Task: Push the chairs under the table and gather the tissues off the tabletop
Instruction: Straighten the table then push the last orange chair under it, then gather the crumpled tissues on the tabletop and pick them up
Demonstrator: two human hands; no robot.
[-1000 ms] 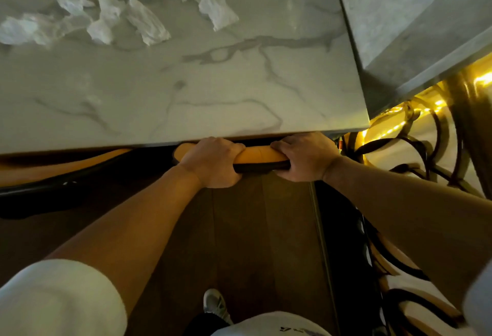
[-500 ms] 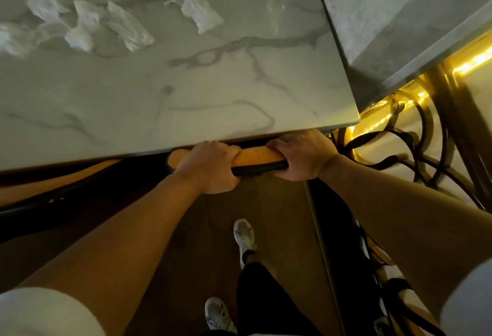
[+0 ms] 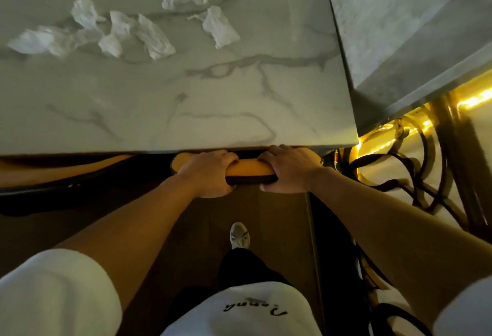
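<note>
A yellow chair back (image 3: 249, 170) with a dark underside pokes out just below the near edge of the marble table (image 3: 186, 122). My left hand (image 3: 210, 173) and my right hand (image 3: 288, 169) both grip its top rail, side by side. The rest of that chair is hidden under the tabletop. Several crumpled white tissues (image 3: 151, 33) lie scattered across the far left and middle of the tabletop. A second yellow chair back (image 3: 66, 170) runs along the table edge to the left.
A second marble slab (image 3: 412, 29) stands to the right, beside the table. Below it, a glowing yellow light strip (image 3: 474, 101) and dark curved metalwork (image 3: 415, 165) fill the right side. My shoe (image 3: 239, 234) rests on the wooden floor behind the chair.
Both hands have stayed on the chair back at the table edge. My foot has come forward into view, and the view has swung slightly left, then back right.
</note>
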